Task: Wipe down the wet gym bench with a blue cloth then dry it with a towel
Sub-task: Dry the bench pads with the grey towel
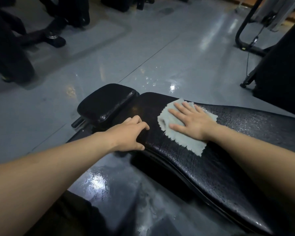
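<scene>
A long black padded gym bench (228, 159) runs from the lower right toward the centre, its surface beaded with water drops. A separate black seat pad (106, 101) sits at its far end. A pale blue-grey cloth (180, 137) with frayed edges lies flat on the bench. My right hand (191, 120) presses down on the cloth, palm flat and fingers spread. My left hand (131, 133) curls over the near left edge of the bench beside the cloth and grips it. No towel is in view.
The grey floor (143, 57) is glossy, with wet patches near the bench. Dark gym machine bases (54, 36) stand at the top left. A black metal frame (245, 40) and a dark block (283, 74) stand at the right.
</scene>
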